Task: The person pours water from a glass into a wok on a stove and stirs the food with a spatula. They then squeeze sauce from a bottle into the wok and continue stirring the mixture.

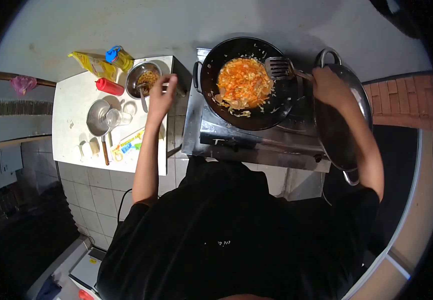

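Black fabric of the person's shirt fills the near part of the view, and both bare arms reach away from it toward the stove. On the stove sits a black wok holding orange-red food with pale pieces. The right hand, just right of the wok, is closed around the handle of a slotted metal spatula, whose blade rests over the wok's far right side. A second, empty wok sits right of the stove, under that forearm. The left hand, left of the stove, is loosely curled beside a steel bowl on the white counter; whether it grips anything cannot be told. A red bottle, yellow packets and a printed sachet lie there, their lettering too small to read.
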A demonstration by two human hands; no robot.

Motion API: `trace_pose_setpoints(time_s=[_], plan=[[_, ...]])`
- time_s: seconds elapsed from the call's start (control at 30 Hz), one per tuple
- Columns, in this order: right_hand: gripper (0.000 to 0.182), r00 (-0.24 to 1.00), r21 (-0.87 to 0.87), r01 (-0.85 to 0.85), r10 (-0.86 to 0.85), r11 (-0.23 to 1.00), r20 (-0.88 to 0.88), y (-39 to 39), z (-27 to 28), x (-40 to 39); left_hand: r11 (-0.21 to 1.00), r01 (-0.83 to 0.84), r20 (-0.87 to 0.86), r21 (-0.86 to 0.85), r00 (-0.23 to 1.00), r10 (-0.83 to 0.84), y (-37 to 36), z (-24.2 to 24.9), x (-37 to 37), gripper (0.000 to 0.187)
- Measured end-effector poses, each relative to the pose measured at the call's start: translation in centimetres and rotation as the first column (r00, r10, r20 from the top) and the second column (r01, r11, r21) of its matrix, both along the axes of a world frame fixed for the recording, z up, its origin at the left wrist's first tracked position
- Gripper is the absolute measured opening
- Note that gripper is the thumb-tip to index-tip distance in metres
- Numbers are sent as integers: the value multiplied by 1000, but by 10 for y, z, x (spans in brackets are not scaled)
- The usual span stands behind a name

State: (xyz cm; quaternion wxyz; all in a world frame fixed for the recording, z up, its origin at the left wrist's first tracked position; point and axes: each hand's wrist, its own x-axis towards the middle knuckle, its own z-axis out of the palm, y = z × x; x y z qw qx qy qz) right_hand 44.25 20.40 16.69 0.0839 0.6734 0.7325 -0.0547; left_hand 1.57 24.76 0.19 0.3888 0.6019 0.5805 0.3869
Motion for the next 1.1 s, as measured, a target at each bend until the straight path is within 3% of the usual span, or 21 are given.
trace_pose_setpoints(time_s=[0.07,0.2,0.27,0.33,0.4,0.43,0.47,0.5,0.63,0.7,0.73,0.8,0.87,0.93,1.0,1.03,1.07,1.1], plan=[[22,995,-169,-93,99,981,24,40,-6,10,999,34,-39,-25,999,-35,-11,3,27,35],[16,981,-258,-193,194,947,-23,82,-44,-9,978,20,-88,-207,995,-39,-13,0,50,35],[25,1000,-610,7,-20,792,-15,97,-73,-22,992,56,-49,-109,997,-61,-11,-6,53,34],[30,948,-540,-42,-138,841,-288,75,-78,-29,994,20,-131,-109,991,-34,-11,-2,55,34],[30,947,-498,-67,-102,864,-304,60,-70,-27,996,6,-133,-87,991,-18,-10,-5,53,33],[29,948,-240,-179,102,954,-302,54,-73,-17,996,-2,-137,-88,991,-11,-10,-4,52,33],[29,925,29,-295,293,955,-244,47,-75,-11,999,21,-162,-48,986,-29,-9,-2,51,34],[28,959,-56,-195,178,979,-221,40,-46,-19,999,47,-186,-8,981,-47,-10,-1,51,34],[24,930,-3,-269,258,963,-262,45,-36,-13,998,29,-231,56,973,-16,-7,-9,51,34],[25,923,-287,-233,119,929,-367,50,-37,-29,998,2,-214,57,977,10,-7,-13,51,34],[25,925,-290,-230,116,929,-361,52,-41,-38,998,3,-208,55,978,9,-7,-13,51,34],[28,966,-582,8,-156,813,-204,56,-55,-54,999,39,-165,9,986,-37,-6,-11,49,34],[29,961,-531,-25,-126,847,-247,59,-71,-37,999,34,-159,1,987,-33,-7,-7,49,33],[28,939,-89,-257,226,962,-261,61,-88,-9,998,32,-186,52,982,-22,-8,-3,51,32],[28,932,-160,-280,228,946,-283,66,-77,2,1000,19,-186,-4,982,-20,-10,6,55,32],[29,953,-460,-145,-1,876,-303,67,-66,0,998,8,-188,-55,982,-19,-11,10,55,32],[30,941,-717,-20,-228,697,-249,67,-60,-2,998,6,-186,-58,982,-17,-12,8,54,32],[31,914,-753,-41,-280,657,-294,67,-66,-6,1000,20,-190,-15,981,-23,-12,5,54,32]])
